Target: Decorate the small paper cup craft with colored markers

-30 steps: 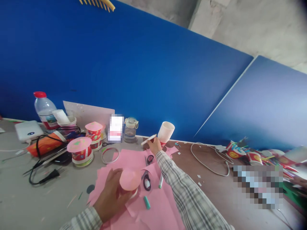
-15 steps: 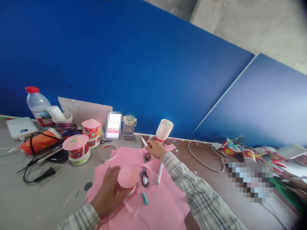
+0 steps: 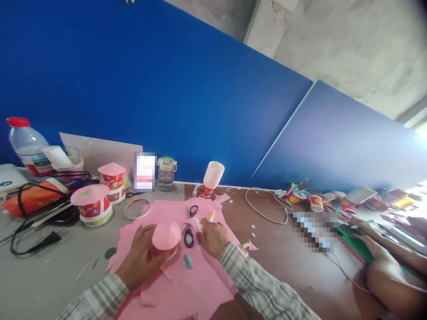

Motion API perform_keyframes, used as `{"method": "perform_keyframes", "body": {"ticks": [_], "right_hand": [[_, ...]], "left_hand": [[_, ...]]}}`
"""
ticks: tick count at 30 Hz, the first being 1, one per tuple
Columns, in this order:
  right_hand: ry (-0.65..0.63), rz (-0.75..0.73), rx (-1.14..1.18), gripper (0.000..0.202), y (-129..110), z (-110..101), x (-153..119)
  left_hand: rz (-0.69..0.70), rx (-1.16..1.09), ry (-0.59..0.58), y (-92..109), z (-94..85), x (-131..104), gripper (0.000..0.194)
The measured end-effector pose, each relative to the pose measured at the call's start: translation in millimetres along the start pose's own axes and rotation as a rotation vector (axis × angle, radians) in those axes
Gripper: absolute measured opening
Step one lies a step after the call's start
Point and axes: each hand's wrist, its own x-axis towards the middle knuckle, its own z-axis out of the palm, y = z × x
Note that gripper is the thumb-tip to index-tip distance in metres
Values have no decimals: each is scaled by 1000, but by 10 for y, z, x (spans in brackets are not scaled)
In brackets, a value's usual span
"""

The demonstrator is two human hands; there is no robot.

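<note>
My left hand (image 3: 142,258) is wrapped round a small paper cup (image 3: 171,253) with a round pink paper disc (image 3: 167,236) on top. My right hand (image 3: 213,238) is closed on a white marker (image 3: 199,225), over pink paper sheets (image 3: 200,284). A yellow-tipped marker (image 3: 212,216) shows just beyond its knuckles; whether my fingers touch it I cannot tell. Between my hands lie dark-handled scissors (image 3: 189,238) and a teal marker cap (image 3: 188,261). A second pair of scissors (image 3: 193,210) lies farther back.
Cups with pink paper tops (image 3: 95,209) stand at left, near a black plug (image 3: 50,242) and cables. A lidded water bottle (image 3: 166,175) and a tall white cup (image 3: 213,175) stand by the blue partition (image 3: 167,89). Another person's arm (image 3: 387,262) is at right.
My right hand has come back from beside the tall white cup to the pink paper, the white marker still in it. My left hand keeps its hold. The view has shifted right.
</note>
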Motion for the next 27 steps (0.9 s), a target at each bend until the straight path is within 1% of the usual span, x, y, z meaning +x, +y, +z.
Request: {"method": "perform_keyframes", "body": {"ticks": [5,9,11,14,17,19,21,23,27], "right_hand": [[34,-35,3,30,-49,-13,-6],[67,-42,43,20,1,-92,-17],[87,-20,52,18,88,-109,-17],[117,21,33,20,282,-82,-7],[125,26,-15,30,461,-10,10],[104,-23,-57,37,524,46,24],[78,-91,-103,37,537,100,48],[56,-154,-148,31,518,144,84],[24,-244,-223,16,487,190,180]], "left_hand": [[-14,16,8,-9,5,-8,55],[-32,-5,-5,4,-4,-8,58],[-44,-11,-9,9,-6,-4,59],[-51,-14,-17,7,-8,2,59],[-14,-15,-25,-12,-7,1,57],[15,-16,-18,-30,-2,-2,56],[28,-18,2,-43,4,-3,55],[36,-21,11,-46,6,-3,55],[41,-34,-12,-36,0,-1,56]]}}
